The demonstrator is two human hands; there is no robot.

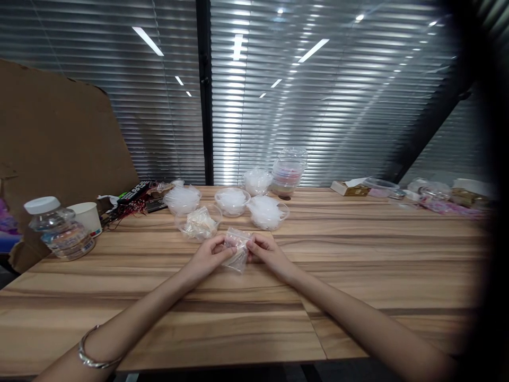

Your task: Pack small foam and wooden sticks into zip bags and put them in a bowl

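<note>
Both hands on a small clear zip bag at the middle of the desk

The left hand [211, 255] and the right hand [271, 257] meet just above the desk [382, 265], each pinching one side of a small clear zip bag [237, 261] between thumb and fingers. The bag lies between the two hands, near the front of a cluster of clear round bowls. It seems to hold something pale, though glare and blur make the contents hard to name.

Just beyond the left hand stands a clear bowl [220, 215] with a crumpled, cream-coloured bundle [200, 223] in it. Behind and to the right of that bundle, other bowls carry white, translucent plastic wads, one heap [264, 211] sitting a little past the right hand. At the back rises a stack of clear tubs [289, 172], with a pinkish layer showing through.

On the left of the desk, a clear bottle [66, 239] with a white lid stands just beside a white paper cup [87, 217]. Dark gadgets and red wires [129, 208] lie behind them, near a large cardboard sheet [59, 138]. The left forearm wears a silver bracelet [82, 353] (the right forearm shows bare).
</note>
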